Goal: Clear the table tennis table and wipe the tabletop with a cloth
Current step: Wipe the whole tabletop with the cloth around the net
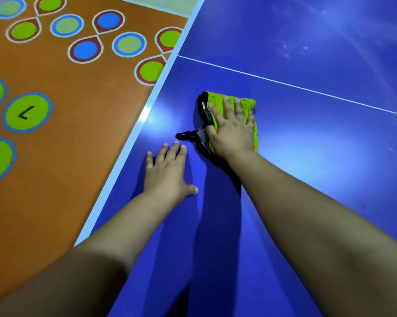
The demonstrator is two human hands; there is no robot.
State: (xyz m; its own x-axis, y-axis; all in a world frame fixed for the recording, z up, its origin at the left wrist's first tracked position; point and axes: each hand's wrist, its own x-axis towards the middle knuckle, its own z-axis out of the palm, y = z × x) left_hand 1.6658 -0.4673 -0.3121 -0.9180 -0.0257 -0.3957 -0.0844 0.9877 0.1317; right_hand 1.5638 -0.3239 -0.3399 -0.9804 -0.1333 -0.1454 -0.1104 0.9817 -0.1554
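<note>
A green cloth with black trim and a black loop lies flat on the blue table tennis table, near its left edge. My right hand presses down on the cloth with straight, spread fingers and covers most of it. My left hand rests flat on the bare tabletop just left of the cloth, fingers straight, holding nothing.
The table's white-edged left side runs diagonally up the frame. A thin white line crosses the tabletop beyond the cloth. Faint smears show at the far right. Left of the table lies an orange floor painted with coloured circles.
</note>
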